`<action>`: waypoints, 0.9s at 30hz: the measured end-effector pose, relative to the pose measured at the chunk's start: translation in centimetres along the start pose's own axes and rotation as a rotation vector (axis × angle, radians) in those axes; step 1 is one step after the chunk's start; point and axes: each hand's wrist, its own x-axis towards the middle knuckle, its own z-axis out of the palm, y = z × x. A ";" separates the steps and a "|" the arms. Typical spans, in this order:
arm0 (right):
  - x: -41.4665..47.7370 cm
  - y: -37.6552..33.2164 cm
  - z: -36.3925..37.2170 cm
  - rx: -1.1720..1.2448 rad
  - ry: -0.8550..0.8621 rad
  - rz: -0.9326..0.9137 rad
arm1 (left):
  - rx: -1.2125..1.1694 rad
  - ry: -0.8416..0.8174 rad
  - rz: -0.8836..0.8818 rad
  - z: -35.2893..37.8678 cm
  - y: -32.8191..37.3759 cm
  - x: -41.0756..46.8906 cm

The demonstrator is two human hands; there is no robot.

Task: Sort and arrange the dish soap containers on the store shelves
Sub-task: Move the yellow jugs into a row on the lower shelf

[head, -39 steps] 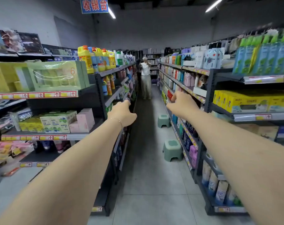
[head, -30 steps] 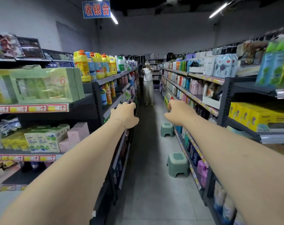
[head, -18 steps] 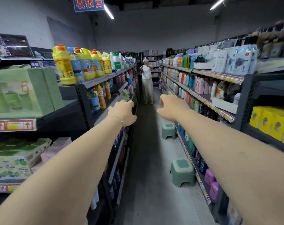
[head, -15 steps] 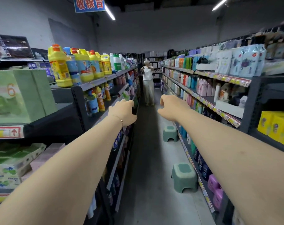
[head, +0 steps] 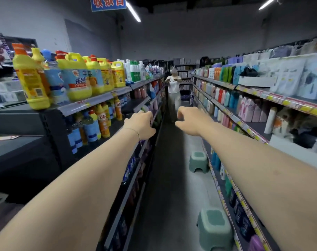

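I see the left top shelf point(head: 92, 103) carrying big yellow dish soap jugs point(head: 78, 78), smaller bottles point(head: 103, 122) on the shelf below point(head: 134, 104), and a far green stool point(head: 198, 162) and a near green stool point(head: 214, 229) on the floor point(head: 168, 178).

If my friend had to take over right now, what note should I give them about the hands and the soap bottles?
Left hand: empty, fingers loosely curled, held out ahead.
Right hand: empty too.
Yellow dish soap jugs: on the top left shelf; smaller bottles below them.
Done: nothing picked up yet.
Left: all the sorting, it seems. Mind the green stools.
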 end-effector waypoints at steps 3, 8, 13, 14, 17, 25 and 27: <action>4.5 0.8 1.7 0.017 -0.023 -0.050 | 0.005 -0.015 -0.022 1.4 -1.1 4.0; 12.8 1.4 4.3 0.023 -0.011 -0.084 | 0.043 0.013 -0.056 2.7 -4.0 11.2; 21.7 1.3 6.7 0.083 -0.019 -0.102 | 0.074 0.014 -0.077 3.5 -8.0 18.9; 23.4 1.2 7.2 0.092 -0.017 -0.105 | 0.076 0.012 -0.082 3.6 -8.8 20.4; 28.2 1.1 8.5 0.120 0.013 -0.122 | 0.084 0.036 -0.087 4.1 -10.6 25.1; 39.1 2.7 12.6 0.111 -0.003 -0.187 | 0.092 0.039 -0.112 7.9 -13.7 35.3; 42.1 3.4 13.6 0.108 0.003 -0.207 | 0.098 0.046 -0.130 8.9 -14.2 37.9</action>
